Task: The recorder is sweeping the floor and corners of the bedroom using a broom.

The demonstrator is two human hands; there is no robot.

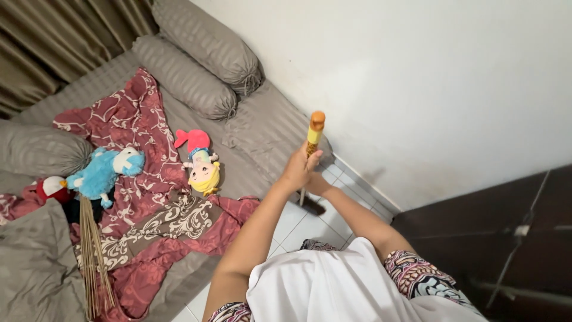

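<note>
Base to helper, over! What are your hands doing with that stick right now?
Left hand gripping broom handle, upright. Right hand on the handle just below. Broom end on white floor tiles beside mattress. Nothing blocking.

White wall [417,77], tiled floor [298,226], grey bed [268,125]

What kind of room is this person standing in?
Most likely a bedroom: a low mattress in grey striped sheets, bolster pillows against the wall, and soft toys on a red patterned blanket. Both hands grip a broom handle.
</note>
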